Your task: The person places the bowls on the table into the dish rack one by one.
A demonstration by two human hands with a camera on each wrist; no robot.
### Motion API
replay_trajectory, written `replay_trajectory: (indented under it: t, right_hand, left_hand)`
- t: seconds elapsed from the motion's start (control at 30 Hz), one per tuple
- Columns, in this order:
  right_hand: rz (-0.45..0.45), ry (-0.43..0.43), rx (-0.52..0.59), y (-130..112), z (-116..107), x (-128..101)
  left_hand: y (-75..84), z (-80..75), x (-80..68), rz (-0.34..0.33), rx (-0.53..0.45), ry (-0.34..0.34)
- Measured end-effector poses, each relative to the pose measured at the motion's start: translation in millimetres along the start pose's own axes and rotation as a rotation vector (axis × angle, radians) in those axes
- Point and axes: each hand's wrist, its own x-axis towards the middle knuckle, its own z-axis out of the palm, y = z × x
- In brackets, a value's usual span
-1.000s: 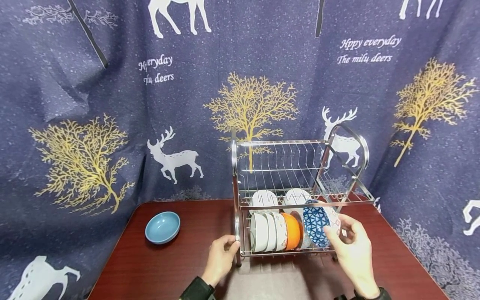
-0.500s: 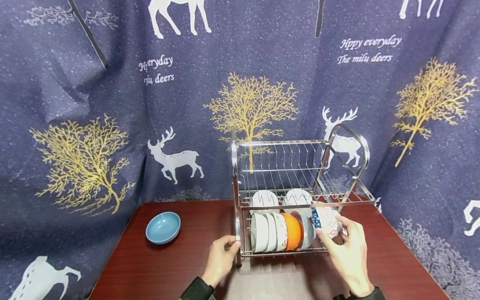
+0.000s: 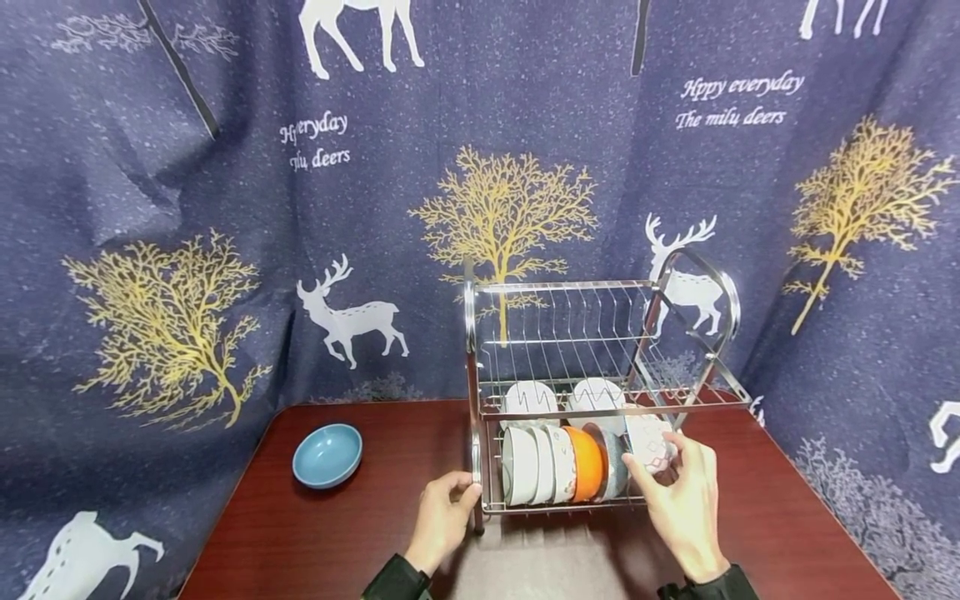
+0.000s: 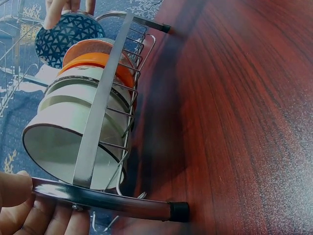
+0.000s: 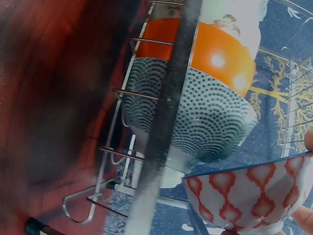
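My right hand (image 3: 684, 500) grips a bowl (image 3: 649, 442) at the right end of the dish rack's lower tier. Outside, the bowl is white with red diamond shapes; in the left wrist view its inside (image 4: 68, 39) is blue with pale triangles. It stands tilted on its side, beside a grey-green patterned bowl (image 5: 210, 115). Left of that come an orange bowl (image 3: 587, 462) and several white bowls (image 3: 521, 465) on edge. My left hand (image 3: 442, 517) holds the left leg of the metal dish rack (image 3: 476, 454), thumb on one side and fingers curled behind.
A blue dish (image 3: 327, 456) sits on the red-brown table (image 3: 315, 542) to the left. Two white bowls (image 3: 596, 395) stand at the back of the lower tier. The wire upper tier (image 3: 562, 333) hangs over them, and a printed cloth (image 3: 375, 208) covers the wall behind.
My right hand has moved left and turned the bowl, so its blue inside faces away from the head view and its red-and-white outside shows. The left hand stays on the rack.
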Motion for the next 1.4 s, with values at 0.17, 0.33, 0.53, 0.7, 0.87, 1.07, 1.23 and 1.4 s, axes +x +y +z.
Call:
replay_trajectory:
  t: [0.17,0.33,0.53,0.7,0.87,1.07,1.23,1.4]
  right_hand:
    - [0.013,-0.036,-0.024,3.1,5.9,-2.9]
    - [0.055,-0.098,-0.066,7.1,13.0,-4.8]
    - [0.112,-0.159,-0.06,12.0,20.2,-8.2]
    - [0.156,-0.19,-0.065,14.1,23.6,-11.2]
    - [0.186,-0.217,-0.069,17.1,25.3,-12.0]
    - [0.219,-0.256,-0.061,19.8,27.3,-11.7]
    - [0.203,-0.27,-0.051,20.2,29.1,-10.7]
    - [0.188,-0.272,-0.064,21.0,29.8,-9.4]
  left_hand:
    - [-1.5,0.1,0.0,0.005,0.001,0.0]
    - [-2.1,0.1,-0.1,0.002,-0.012,0.001]
    - [-2.5,0.7,-0.4,0.006,-0.019,0.001]
    - [-2.9,1.3,-0.5,0.004,-0.02,0.004]
    - [-3.8,1.4,-0.5,0.013,-0.02,0.009]
    - [-4.8,1.8,0.1,0.014,-0.016,0.013]
    - [-4.7,1.7,0.1,0.013,-0.016,0.019]
    - [-5.3,2.0,0.5,0.012,-0.019,0.018]
